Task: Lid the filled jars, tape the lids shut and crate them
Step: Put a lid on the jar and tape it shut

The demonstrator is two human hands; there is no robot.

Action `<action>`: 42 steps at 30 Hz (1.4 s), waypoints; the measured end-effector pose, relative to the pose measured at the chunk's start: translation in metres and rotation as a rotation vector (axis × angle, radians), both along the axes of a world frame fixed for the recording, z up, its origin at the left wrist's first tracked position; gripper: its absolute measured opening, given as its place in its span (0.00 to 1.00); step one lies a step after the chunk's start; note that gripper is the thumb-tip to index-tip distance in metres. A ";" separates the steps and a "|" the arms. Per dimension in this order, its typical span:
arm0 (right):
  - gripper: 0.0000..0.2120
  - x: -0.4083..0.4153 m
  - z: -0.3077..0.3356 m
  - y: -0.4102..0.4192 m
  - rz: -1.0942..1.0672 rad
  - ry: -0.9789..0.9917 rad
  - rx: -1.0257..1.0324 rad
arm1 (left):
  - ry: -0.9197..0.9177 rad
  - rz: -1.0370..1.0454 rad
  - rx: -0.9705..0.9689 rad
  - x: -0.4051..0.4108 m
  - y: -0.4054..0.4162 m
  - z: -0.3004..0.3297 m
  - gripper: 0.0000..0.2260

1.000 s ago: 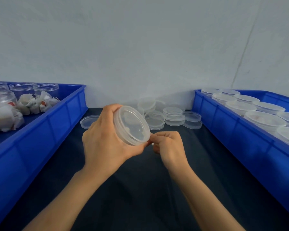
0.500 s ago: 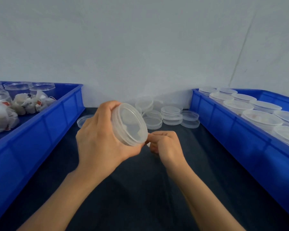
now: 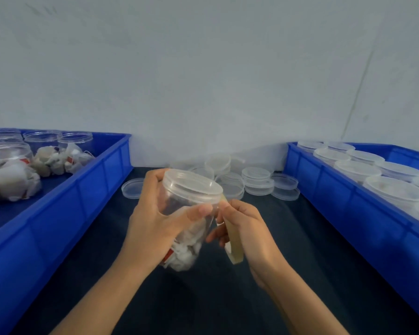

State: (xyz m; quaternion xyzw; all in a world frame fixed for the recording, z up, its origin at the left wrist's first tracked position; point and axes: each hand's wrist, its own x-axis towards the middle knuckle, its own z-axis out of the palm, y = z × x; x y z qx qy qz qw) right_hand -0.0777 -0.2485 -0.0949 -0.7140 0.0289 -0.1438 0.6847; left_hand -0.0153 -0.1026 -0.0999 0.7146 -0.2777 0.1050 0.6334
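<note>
My left hand (image 3: 153, 223) grips a clear plastic jar (image 3: 189, 228) filled with white sachets, held above the dark table with its clear lid (image 3: 192, 187) on top. Its thumb lies across the jar just under the lid. My right hand (image 3: 249, 233) holds a roll of yellowish tape (image 3: 232, 240) beside the jar, and a strip of tape runs from the roll up to the lid's right edge. Part of the jar is hidden behind my left hand.
A blue crate (image 3: 58, 209) on the left holds open jars and loose white sachets. A blue crate (image 3: 363, 213) on the right holds several lidded jars. Loose clear lids (image 3: 257, 180) are piled on the dark table (image 3: 203, 298) by the wall.
The jar has turned from lid facing me to nearly upright, showing its filled body. My right hand has drawn away and down, and the tape roll and strip have come into sight.
</note>
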 end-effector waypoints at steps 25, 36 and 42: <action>0.14 0.004 0.000 -0.025 -0.071 0.205 -0.359 | -0.061 0.063 0.249 0.002 0.003 -0.013 0.38; 0.11 0.005 -0.001 -0.020 0.014 0.215 -0.302 | -0.079 0.278 0.394 0.005 -0.015 0.003 0.35; 0.17 0.007 -0.003 -0.021 -0.069 0.255 -0.344 | -0.006 0.215 0.445 0.019 -0.016 0.007 0.38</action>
